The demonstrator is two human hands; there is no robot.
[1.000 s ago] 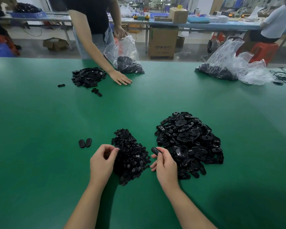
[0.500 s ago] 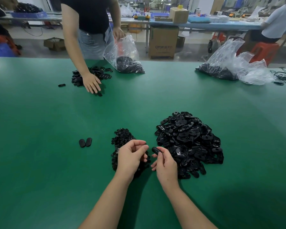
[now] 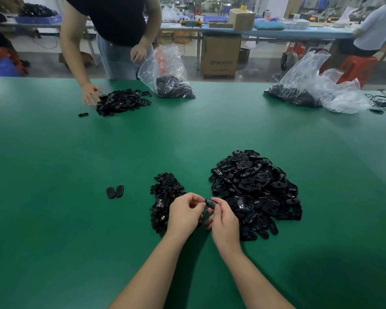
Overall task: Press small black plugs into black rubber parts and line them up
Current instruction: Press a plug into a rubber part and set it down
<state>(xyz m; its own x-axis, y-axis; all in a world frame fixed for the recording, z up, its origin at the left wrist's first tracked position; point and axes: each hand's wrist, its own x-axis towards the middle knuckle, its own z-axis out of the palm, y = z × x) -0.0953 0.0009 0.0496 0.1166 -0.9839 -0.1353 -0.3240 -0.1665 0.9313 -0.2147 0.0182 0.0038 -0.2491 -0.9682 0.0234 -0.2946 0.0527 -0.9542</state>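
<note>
Right hand (image 3: 224, 226) pinching one black rubber part (image 3: 210, 203), left hand (image 3: 184, 214) pinching at its end, maybe holding a plug, both hovering over the green counter (image 3: 76, 219)

Three heaps (image 3: 254, 192) of black parts, two plastic bags (image 3: 167, 72) (both part-filled).

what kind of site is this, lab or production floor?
Most likely a small factory assembly floor. Loose piles of black rubber parts and plugs lie on a long green worktable, with more stock in clear plastic bags; other workers and cartons stand at benches behind.
</note>
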